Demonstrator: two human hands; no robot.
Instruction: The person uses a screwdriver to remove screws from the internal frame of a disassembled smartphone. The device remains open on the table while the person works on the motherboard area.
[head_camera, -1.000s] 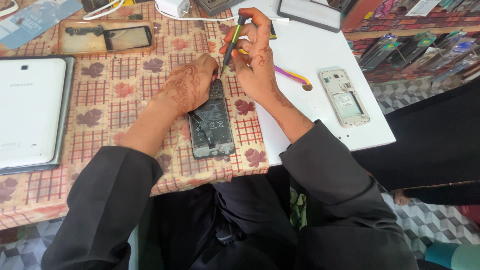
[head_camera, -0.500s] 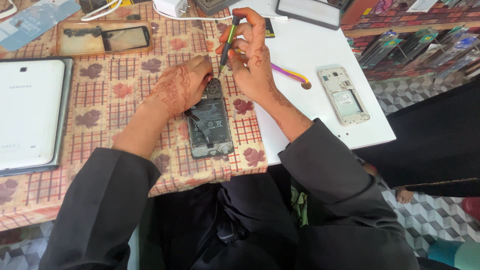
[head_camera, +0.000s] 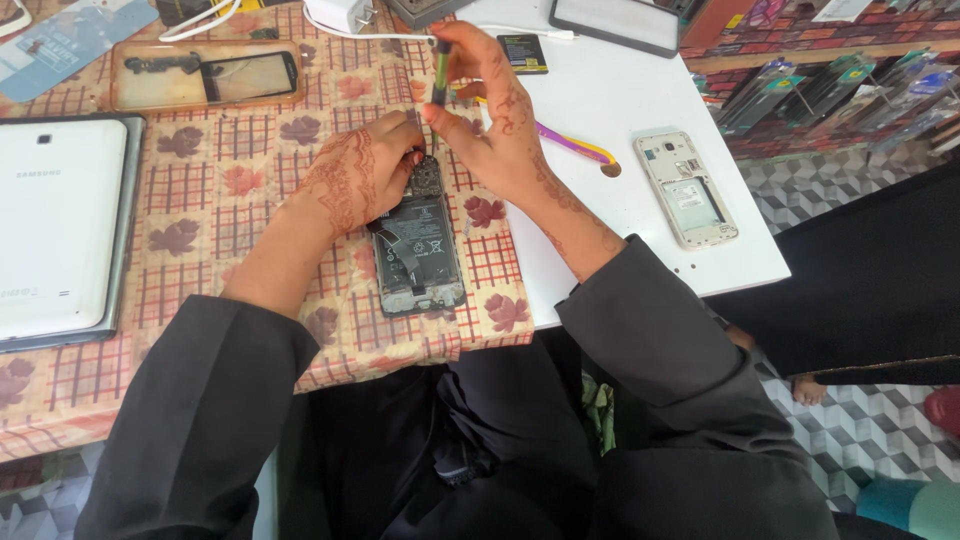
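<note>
The left hand (head_camera: 355, 180) is resting on the upper end of an opened phone (head_camera: 417, 240), its fingers curling down onto the top of the exposed insides and pressing the phone against the patterned cloth (head_camera: 200, 210) that is covering the left part of the table (head_camera: 620, 90). The phone is lying flat with its back off, near the front edge of the table, close to where the cloth is giving way to bare white surface. The right hand (head_camera: 500, 130) is hovering just above the phone's top end, its grip closing around a thin screwdriver (head_camera: 440, 70) pinched upright between thumb and fingertips; the tip is pointing down toward the top of the phone, but whether it is touching cannot be told. A second phone (head_camera: 687, 188), pale and also without its back, is lying well apart near the table's right edge, with a purple and yellow tool (head_camera: 570, 145) lying between it and the right hand. A white tablet (head_camera: 55, 235) is sitting at the left edge, a clear phone cover (head_camera: 205, 75) is lying toward the far left corner, and a dark screen panel (head_camera: 615, 22) is lying at the far edge.
</note>
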